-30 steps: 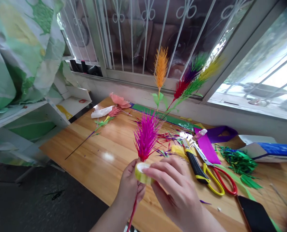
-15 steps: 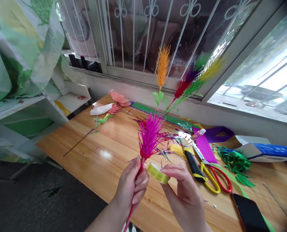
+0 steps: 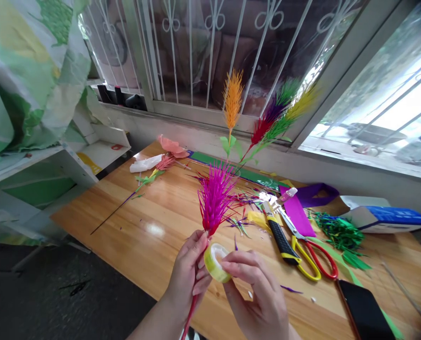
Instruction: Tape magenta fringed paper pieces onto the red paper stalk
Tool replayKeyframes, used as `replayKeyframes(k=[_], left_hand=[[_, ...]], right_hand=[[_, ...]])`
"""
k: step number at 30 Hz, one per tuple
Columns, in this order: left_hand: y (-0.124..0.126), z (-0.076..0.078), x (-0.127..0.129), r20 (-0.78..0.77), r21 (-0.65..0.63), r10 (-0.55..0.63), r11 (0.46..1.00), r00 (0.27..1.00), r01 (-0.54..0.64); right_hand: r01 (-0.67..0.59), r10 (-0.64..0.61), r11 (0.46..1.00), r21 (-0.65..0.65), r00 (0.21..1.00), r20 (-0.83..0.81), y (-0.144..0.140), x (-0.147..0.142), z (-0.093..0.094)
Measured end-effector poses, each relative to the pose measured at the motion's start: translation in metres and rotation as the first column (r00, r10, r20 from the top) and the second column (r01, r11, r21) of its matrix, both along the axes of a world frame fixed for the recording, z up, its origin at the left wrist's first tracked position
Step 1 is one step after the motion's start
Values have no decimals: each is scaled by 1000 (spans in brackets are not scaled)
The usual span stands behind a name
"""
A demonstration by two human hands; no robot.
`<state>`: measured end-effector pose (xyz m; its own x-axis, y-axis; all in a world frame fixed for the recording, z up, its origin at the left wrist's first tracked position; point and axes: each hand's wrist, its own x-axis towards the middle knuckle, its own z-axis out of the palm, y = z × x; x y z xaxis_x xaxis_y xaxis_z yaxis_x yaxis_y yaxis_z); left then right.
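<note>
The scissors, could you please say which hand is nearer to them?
Right. The right hand is left of the scissors; the left hand is farther left, gripping the stem.

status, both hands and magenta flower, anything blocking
Left grip around stem of magenta flower. Right grip holding tape roll close by. Nothing visibly blocking; scissors off right.

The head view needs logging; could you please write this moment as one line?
left hand: grips red stem below magenta plume | right hand: holds yellow tape roll | table, right side: scissors, phone
</note>
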<state>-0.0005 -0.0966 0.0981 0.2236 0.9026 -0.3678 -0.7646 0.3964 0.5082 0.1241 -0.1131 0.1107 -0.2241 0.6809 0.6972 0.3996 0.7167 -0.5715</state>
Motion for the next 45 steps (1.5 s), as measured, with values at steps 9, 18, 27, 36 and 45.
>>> replayKeyframes(k=[9,18,27,36,45], left_hand=[[-2,8,-1,-232,151,42,988,972,-6],[-6,16,-12,-394,257,74,966,916,32],[-6,13,-14,-439,250,137,968,888,-25],[-11,20,-8,-464,248,229,961,856,-123],[-10,17,-10,-518,246,145,969,843,-16]], right_hand=[[-161,-51,774,-612,948,-314,14,7,21],[-297,-58,523,-799,923,-381,36,-2,30],[-133,-105,665,-735,958,-268,29,-10,32],[-116,-109,672,-732,962,-252,29,-7,32],[-87,-78,722,-687,976,-205,25,-5,30]])
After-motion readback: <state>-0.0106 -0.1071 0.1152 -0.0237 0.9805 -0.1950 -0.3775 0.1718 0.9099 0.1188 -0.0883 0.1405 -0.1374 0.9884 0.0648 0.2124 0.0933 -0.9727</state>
